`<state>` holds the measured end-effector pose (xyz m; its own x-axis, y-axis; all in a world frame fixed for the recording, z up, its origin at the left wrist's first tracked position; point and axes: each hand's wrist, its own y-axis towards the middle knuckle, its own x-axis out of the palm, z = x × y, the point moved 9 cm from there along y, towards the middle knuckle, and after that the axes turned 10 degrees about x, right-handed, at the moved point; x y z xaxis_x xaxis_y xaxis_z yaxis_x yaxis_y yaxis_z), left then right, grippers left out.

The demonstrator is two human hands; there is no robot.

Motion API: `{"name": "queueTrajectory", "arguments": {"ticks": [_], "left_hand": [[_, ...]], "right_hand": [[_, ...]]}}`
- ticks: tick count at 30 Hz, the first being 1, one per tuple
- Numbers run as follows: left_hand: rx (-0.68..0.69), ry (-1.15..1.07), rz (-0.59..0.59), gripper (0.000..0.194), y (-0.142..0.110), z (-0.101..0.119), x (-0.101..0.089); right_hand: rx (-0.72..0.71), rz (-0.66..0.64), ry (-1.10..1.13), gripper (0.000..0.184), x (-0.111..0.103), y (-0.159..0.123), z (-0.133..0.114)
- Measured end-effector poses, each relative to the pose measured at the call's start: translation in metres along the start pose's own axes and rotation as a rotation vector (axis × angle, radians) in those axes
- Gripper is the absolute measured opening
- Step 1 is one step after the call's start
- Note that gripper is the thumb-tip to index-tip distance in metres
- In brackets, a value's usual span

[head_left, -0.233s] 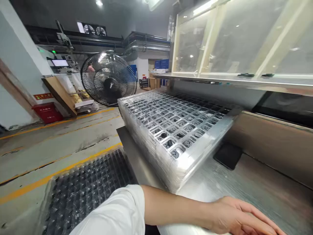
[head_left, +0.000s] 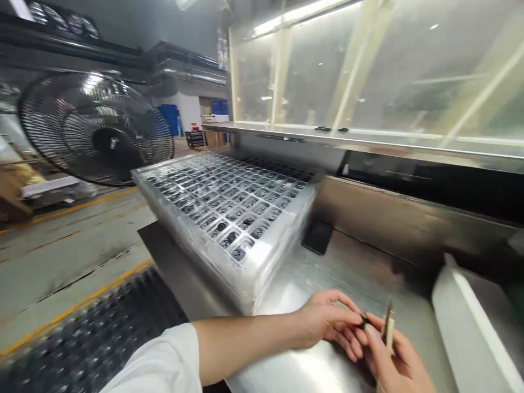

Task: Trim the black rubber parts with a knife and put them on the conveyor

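My left hand reaches in over the metal table, thumb and forefinger pinched on a small black part. Meeting it at the same part, the fingertips of my right hand also touch it. A slim brown-and-cream stick-like tool pokes up from between my right fingers; its kind is too blurred to tell. Left of both hands stands a stack of clear plastic trays, its top pockets holding small dark round parts.
A black phone-like slab lies on the metal table behind my hands. At right stands a white bin. A lit shelf overhangs the back. Leftward are a large fan and a low dark pocketed tray.
The view has swung right. My right hand, the white bin, the black part and the slim tool now show. My left hand has gone from stretched fingers to a pinch.
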<state>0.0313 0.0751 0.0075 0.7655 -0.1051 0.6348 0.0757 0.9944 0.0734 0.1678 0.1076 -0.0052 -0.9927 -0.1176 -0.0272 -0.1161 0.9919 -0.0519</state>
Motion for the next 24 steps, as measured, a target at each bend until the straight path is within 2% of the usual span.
{"name": "queueTrajectory", "arguments": {"ticks": [3,7,15,19,24], "left_hand": [[0.006,0.042,0.044,0.068,-0.003,0.004,0.002],[0.007,0.086,0.136,0.058,-0.009,0.008,-0.002],[-0.037,0.07,0.123,0.029,-0.013,0.009,0.001],[-0.025,0.086,0.123,0.029,-0.013,0.01,0.001],[0.015,0.104,0.119,0.039,-0.013,0.014,0.003]], "right_hand": [[-0.001,-0.001,0.01,0.055,0.007,-0.011,-0.014],[-0.022,0.011,0.048,0.054,0.012,-0.017,-0.021],[-0.049,0.005,0.048,0.046,0.015,-0.023,-0.026],[-0.07,0.016,0.051,0.044,0.015,-0.024,-0.029],[-0.049,-0.001,0.099,0.047,0.017,-0.023,-0.028]]}}
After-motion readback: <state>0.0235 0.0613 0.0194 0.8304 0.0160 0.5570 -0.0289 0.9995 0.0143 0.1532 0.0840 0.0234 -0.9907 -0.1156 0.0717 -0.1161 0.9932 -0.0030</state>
